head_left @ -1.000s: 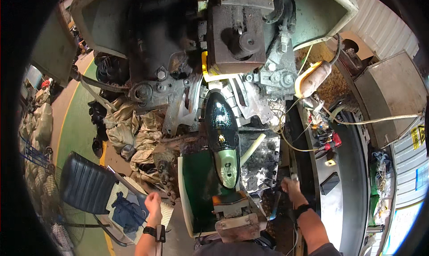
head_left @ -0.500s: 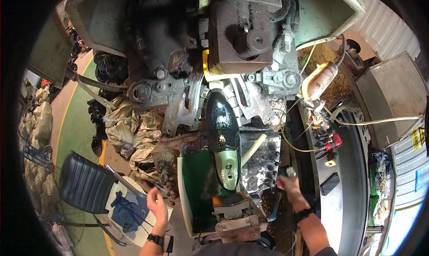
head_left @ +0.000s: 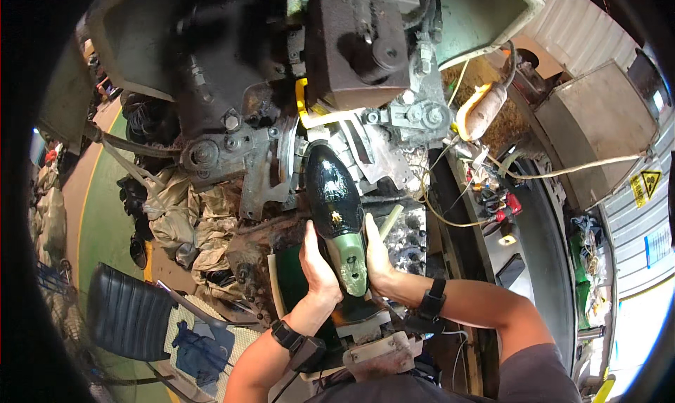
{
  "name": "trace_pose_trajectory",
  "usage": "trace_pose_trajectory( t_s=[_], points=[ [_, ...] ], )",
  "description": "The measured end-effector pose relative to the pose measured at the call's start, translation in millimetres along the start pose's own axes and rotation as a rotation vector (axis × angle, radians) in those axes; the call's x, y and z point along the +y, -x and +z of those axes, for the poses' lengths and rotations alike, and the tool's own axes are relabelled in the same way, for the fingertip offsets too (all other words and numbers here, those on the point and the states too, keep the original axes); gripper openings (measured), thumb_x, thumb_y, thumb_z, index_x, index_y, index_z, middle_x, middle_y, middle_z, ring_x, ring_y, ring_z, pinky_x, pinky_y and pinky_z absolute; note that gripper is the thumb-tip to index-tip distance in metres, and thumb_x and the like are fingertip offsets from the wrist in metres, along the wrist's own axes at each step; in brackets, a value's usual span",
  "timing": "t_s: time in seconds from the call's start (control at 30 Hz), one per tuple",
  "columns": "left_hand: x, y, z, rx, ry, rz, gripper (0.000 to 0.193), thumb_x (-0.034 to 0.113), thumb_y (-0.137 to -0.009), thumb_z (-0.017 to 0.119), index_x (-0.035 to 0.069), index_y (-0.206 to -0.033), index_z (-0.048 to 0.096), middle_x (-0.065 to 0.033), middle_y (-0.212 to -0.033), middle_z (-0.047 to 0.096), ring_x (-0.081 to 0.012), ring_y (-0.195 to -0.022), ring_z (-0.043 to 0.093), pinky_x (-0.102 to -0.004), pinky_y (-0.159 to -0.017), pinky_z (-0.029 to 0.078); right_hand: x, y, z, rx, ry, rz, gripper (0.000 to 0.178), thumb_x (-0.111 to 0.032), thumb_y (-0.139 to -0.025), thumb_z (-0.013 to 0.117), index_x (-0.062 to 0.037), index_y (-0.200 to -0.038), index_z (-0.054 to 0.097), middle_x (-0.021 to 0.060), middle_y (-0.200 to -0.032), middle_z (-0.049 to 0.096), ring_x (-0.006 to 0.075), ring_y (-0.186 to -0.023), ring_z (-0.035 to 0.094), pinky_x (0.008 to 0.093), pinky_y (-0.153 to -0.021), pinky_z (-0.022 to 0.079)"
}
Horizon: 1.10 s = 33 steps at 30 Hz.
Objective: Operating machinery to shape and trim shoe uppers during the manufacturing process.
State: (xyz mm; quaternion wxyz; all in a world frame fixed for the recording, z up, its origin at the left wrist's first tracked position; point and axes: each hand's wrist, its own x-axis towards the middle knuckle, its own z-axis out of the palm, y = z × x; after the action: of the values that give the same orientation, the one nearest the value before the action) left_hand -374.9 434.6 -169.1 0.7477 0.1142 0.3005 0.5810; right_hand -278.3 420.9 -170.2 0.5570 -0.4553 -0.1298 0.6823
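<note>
A glossy black shoe upper [head_left: 333,189] with a small gold mark covers the toe end of a green shoe last [head_left: 351,262]. It lies with its toe pointing away from me, up against the metal plates of a machine. My left hand [head_left: 318,264] presses along the left flank of the last, while my right hand [head_left: 380,257] is against the right flank, so the heel end sits between my palms. Some fingertips are hidden beneath it. Just right of the last, a pale stick-like piece [head_left: 391,222] juts up beside my right hand.
The dark machine head [head_left: 358,59] overhangs the toe, with a yellow bracket [head_left: 302,102] below it. At right hangs a lamp [head_left: 481,113] with a cable, near a belt [head_left: 555,276]. A black chair [head_left: 130,312] and cloth bundles [head_left: 176,220] are at left.
Both hands have come inward from either side and closed on the heel end of the last. The whole view has shifted slightly; the shoe still points at the machine.
</note>
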Motion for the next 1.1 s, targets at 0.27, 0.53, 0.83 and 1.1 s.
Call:
trace_pose_trajectory(
  t_s=[0.27,0.53,0.83,1.1],
  points=[
    [-0.8,-2.8,8.7,-0.025,0.074,-0.09,0.055,0.051,-0.106,0.04,0.008,-0.131,0.062,-0.0078,-0.124,0.069,-0.0253,-0.109,0.067,-0.0398,-0.101,0.051,12.7,-12.6,-27.7,-0.101,-0.092,-0.01,0.066,-0.059,-0.108,0.034,-0.0045,-0.133,0.062,0.007,-0.122,0.069,0.0156,-0.106,0.064,0.0301,-0.095,0.051],
    [7.4,-0.2,-34.7,0.068,-0.711,0.255,0.054,0.042,-0.11,0.045,0.0,-0.143,0.049,-0.0107,-0.138,0.058,-0.0205,-0.128,0.051,-0.0319,-0.112,0.035,-29.6,9.7,-73.9,-0.051,0.776,-0.252,0.044,-0.041,-0.103,0.059,0.0016,-0.111,0.064,0.0054,-0.084,0.07,0.018,-0.07,0.065,0.0359,-0.065,0.053],
    [1.4,66.8,22.9,-0.126,-1.529,0.703,0.094,0.024,-0.09,0.077,0.004,-0.16,0.016,-0.0233,-0.125,0.065,-0.0325,-0.11,0.065,-0.042,-0.097,0.051,-35.6,64.0,-123.5,0.178,1.653,-0.829,0.037,-0.039,-0.093,0.068,-0.0081,-0.074,0.07,0.0156,-0.061,0.064,0.0384,-0.06,0.066,0.0469,-0.057,0.053],
    [-17.2,59.9,23.0,0.042,-1.651,0.765,0.099,0.029,-0.086,0.078,0.007,-0.158,0.013,-0.0408,-0.133,0.052,-0.0546,-0.118,0.057,-0.054,-0.101,0.047,-31.5,64.7,-128.8,0.067,1.706,-0.853,0.028,-0.035,-0.095,0.062,-0.0113,-0.088,0.075,0.0175,-0.068,0.069,0.037,-0.066,0.07,0.0473,-0.067,0.057]
  ],
)
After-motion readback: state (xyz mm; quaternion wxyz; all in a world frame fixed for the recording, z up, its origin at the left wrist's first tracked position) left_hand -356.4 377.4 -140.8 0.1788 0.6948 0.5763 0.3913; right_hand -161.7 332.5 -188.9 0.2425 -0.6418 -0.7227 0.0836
